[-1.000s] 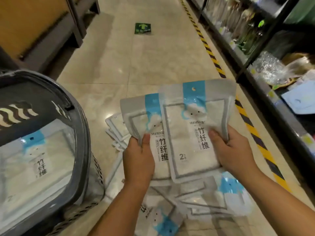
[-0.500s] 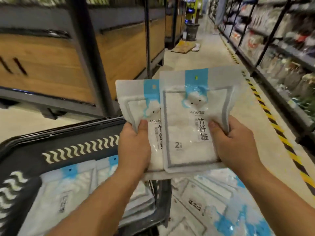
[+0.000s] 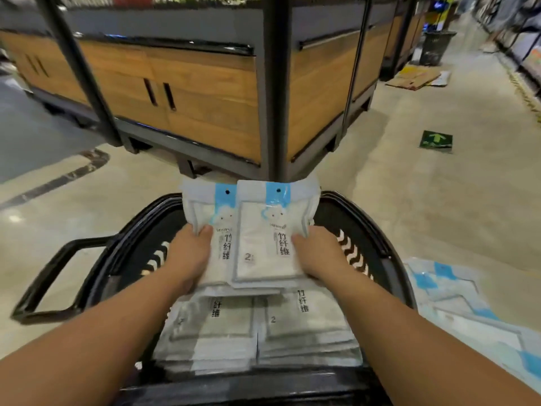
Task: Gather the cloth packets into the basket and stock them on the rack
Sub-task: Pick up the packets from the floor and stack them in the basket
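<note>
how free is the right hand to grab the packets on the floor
Probably not yet: the right hand has its grip on the held packets, shared with the left hand over the basket. Once emptied, the floor packets lie just beside the basket, nothing between.

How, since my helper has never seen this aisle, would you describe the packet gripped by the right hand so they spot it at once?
Start at the black basket on the floor before the wooden display stand. Two packets are held over its far end. The right hand grips the right packet, which overlaps the left packet in front and shows its whole label.
</note>
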